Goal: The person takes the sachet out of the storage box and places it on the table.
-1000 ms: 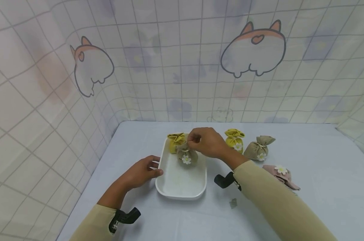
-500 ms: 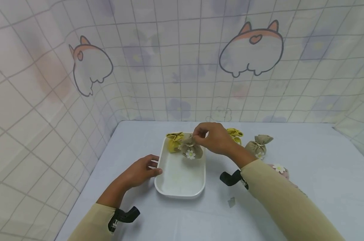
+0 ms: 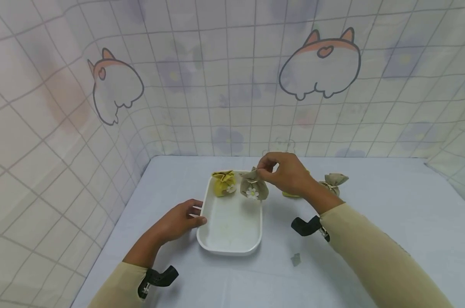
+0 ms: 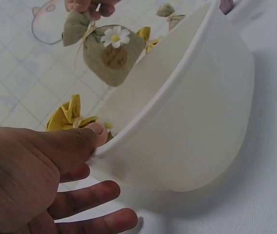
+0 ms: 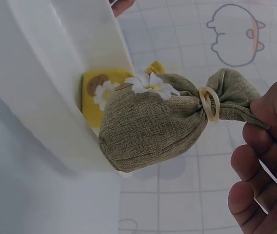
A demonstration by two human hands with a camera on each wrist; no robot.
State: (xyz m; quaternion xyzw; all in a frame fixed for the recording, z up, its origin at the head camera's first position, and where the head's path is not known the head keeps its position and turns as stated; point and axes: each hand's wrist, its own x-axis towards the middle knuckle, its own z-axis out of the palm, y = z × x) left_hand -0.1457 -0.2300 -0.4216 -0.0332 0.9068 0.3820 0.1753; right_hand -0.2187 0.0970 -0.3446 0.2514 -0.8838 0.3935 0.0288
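Observation:
A grey-brown drawstring pouch (image 3: 253,188) with a white flower hangs from my right hand (image 3: 284,172), which pinches its gathered top between thumb and fingers. In the right wrist view the pouch (image 5: 153,124) shows a pale tie round its neck. It overlaps the far right rim of the white tray (image 3: 230,246). My left hand (image 3: 180,220) is at the tray's left side, thumb at the rim and the other fingers by the outer wall. Inside the tray's far left corner sits a yellow pouch (image 3: 222,184), also with a white flower.
Right of the tray, partly behind my right forearm, are another yellow pouch (image 3: 290,195) and another grey-brown pouch (image 3: 334,182). A small greyish scrap (image 3: 295,259) lies on the white tabletop (image 3: 232,282). A grid-patterned curtain (image 3: 225,85) stands behind the table.
My right hand has lifted the grey-brown pouch and carried it rightward from beside the yellow one to the tray's right rim. My forearm now covers the pink pouch. The left hand stays put.

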